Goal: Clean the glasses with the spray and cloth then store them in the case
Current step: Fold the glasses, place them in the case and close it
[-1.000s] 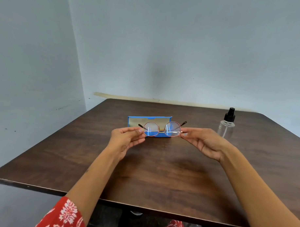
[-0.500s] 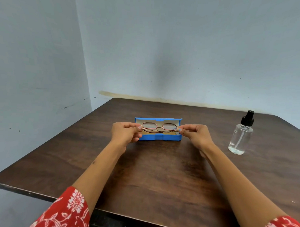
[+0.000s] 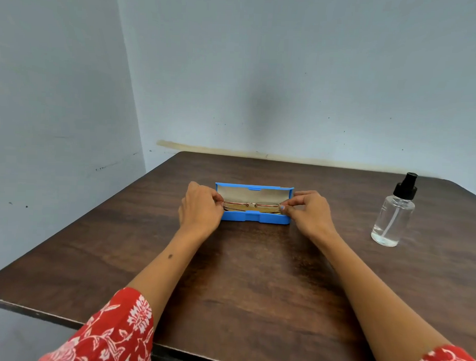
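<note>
A blue glasses case (image 3: 254, 217) with a beige lining lies open at the middle of the brown table (image 3: 255, 275), its lid standing up at the back. The thin red-rimmed glasses (image 3: 251, 205) lie folded low inside the case. My left hand (image 3: 200, 208) pinches their left end and my right hand (image 3: 308, 211) pinches their right end, both at the case's ends. A clear spray bottle (image 3: 393, 216) with a black pump top stands upright to the right of my right hand. No cloth is visible.
The table stands in a corner, with pale blue walls close behind it and on the left. Its near edge runs across the bottom of the view, and my red patterned sleeves (image 3: 112, 335) show there.
Both hands have carried the glasses forward and down from above the table into the open case. The glasses went from lenses facing me to lying flat.
</note>
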Available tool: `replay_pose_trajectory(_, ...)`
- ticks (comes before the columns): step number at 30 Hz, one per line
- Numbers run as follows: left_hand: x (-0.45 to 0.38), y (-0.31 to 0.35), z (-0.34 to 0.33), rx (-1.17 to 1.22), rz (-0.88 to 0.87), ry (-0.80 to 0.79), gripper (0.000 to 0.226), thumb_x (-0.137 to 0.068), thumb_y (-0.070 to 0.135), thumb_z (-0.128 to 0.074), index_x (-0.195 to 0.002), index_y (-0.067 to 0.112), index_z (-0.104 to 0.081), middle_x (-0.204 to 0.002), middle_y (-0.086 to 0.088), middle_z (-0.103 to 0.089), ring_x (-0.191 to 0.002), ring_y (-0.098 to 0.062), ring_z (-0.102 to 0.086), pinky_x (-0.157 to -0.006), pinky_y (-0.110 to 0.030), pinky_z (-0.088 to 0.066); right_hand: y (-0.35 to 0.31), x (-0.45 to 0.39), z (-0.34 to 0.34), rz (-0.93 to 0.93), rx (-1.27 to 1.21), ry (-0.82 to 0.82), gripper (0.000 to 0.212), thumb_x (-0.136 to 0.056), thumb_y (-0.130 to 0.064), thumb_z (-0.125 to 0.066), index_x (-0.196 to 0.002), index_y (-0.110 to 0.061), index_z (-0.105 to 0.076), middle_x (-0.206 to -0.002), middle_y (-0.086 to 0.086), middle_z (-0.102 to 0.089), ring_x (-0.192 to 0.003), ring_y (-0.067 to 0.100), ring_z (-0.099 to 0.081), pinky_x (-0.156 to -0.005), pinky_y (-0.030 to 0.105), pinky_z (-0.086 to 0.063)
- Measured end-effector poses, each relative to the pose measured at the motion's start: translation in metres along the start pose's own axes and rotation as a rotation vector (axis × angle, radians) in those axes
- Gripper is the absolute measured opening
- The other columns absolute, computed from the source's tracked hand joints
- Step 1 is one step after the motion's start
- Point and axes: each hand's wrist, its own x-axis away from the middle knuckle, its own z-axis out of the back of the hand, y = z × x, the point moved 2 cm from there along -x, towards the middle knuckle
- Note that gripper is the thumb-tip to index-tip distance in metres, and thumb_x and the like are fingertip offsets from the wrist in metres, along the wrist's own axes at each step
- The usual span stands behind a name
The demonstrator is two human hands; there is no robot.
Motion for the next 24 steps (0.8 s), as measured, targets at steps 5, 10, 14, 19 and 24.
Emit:
replay_pose_trajectory(5, 0.000, 0.003, 0.000, -0.081, -0.029, -0.052, 0.020, -0.087, 0.014, -0.059, -0.102, 0.015, -0.073, -0.113, -0.011, -0.050, -0.096, -0.029, -0.057, -0.072, -0.030, -0.039, 0.000, 0.005, 0.000, 0.043, 0.060, 0.015, 0.009, -0.079, -0.015, -0.072, -0.086, -0.017, -0.075, -0.119, 0.005, -0.055, -0.116, 0.017, -0.045, -0.092, 0.029, -0.039)
replay_pose_trajectory(10, 0.000, -0.003, 0.000, 0.081, 0.007, 0.004, 0.022, -0.077, 0.008, -0.065, -0.096, 0.016, -0.073, -0.111, -0.008, -0.053, -0.094, -0.020, -0.053, -0.070, -0.024, -0.036, -0.004, 0.012, 0.003, 0.001, -0.045, 0.186, 0.005, -0.078, -0.019, -0.062, -0.081, -0.022, -0.063, -0.099, -0.001, -0.063, -0.091, 0.010, -0.054, -0.072, 0.024, -0.039)
replay_pose_trajectory(14, -0.005, -0.008, -0.004, 0.410, 0.119, 0.132, 0.023, -0.078, 0.004, -0.059, -0.095, 0.019, -0.059, -0.110, -0.006, -0.050, -0.088, -0.012, -0.050, -0.068, -0.017, -0.037, -0.008, 0.011, 0.001, -0.094, -0.266, 0.253, 0.028, -0.087, -0.028, -0.057, -0.111, -0.013, -0.053, -0.112, 0.006, -0.060, -0.094, 0.012, -0.053, -0.076, 0.023, -0.040)
replay_pose_trajectory(19, -0.018, 0.003, -0.020, 0.798, 0.338, -0.055, 0.055, -0.095, 0.044, -0.045, -0.141, 0.016, -0.034, -0.147, -0.006, -0.037, -0.132, -0.020, -0.038, -0.099, -0.027, -0.031, -0.006, 0.011, -0.010, -0.183, -0.297, 0.063, 0.070, -0.085, -0.061, -0.047, -0.139, -0.020, -0.033, -0.140, 0.012, -0.043, -0.127, 0.024, -0.042, -0.102, 0.038, -0.037)
replay_pose_trajectory(24, -0.013, 0.016, -0.038, 0.875, 0.402, -0.083, 0.056, -0.095, 0.053, -0.035, -0.135, 0.015, -0.041, -0.131, -0.003, -0.049, -0.112, -0.015, -0.045, -0.088, -0.026, -0.030, -0.005, 0.012, -0.009, -0.139, -0.263, 0.032, 0.067, -0.086, -0.064, -0.041, -0.136, -0.019, -0.039, -0.135, 0.009, -0.049, -0.122, 0.023, -0.046, -0.101, 0.038, -0.039)
